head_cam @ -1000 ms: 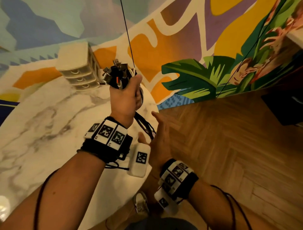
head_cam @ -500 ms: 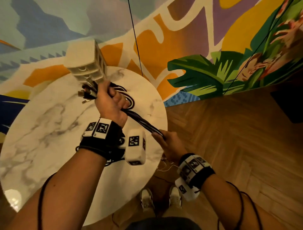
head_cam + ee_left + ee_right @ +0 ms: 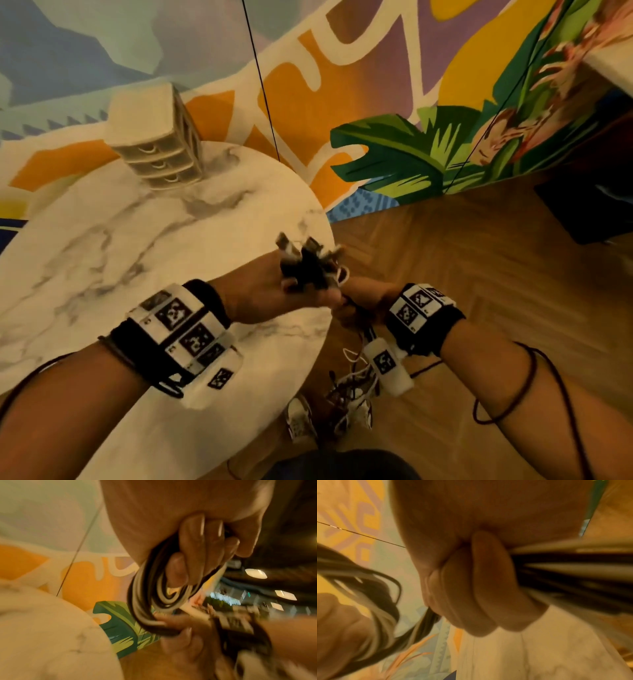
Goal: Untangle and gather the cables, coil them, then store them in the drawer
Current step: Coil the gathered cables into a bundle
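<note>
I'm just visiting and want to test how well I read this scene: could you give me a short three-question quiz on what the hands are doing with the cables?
1. True or false: the left hand grips the cable bundle with the plug ends sticking up past its fingers.
2. What does the right hand hold?
A. a drawer handle
B. the cables
C. nothing
3. Fill in: the small drawer unit stands on the marble ____.

Key: 1 true; 2 B, its fingers curl round the strands; 3 table.
</note>
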The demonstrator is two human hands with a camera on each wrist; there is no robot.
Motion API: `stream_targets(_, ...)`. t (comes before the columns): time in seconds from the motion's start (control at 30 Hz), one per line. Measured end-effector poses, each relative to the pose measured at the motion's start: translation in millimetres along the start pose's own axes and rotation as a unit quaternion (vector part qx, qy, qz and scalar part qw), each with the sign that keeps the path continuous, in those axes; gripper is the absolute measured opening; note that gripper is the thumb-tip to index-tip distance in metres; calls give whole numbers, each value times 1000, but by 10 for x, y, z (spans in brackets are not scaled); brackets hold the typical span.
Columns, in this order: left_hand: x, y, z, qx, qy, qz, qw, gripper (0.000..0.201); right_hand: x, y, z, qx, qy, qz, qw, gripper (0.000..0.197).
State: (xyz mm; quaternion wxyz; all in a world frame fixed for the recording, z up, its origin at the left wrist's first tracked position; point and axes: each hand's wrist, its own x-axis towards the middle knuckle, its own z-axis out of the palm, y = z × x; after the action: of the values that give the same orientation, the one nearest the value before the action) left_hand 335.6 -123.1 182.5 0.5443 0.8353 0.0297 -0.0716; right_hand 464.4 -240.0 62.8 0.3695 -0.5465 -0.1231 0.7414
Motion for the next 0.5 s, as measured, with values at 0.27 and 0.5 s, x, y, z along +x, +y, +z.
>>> stream_targets(0.27,-96,-335,13,359,-94,136,919,17,-43,-229,-21,-91,-10,72,993,62)
stream_targets(0.5,-79,-404,3,387,-144,99,905,37,-157,-461,-41,-213,45,86,972,55)
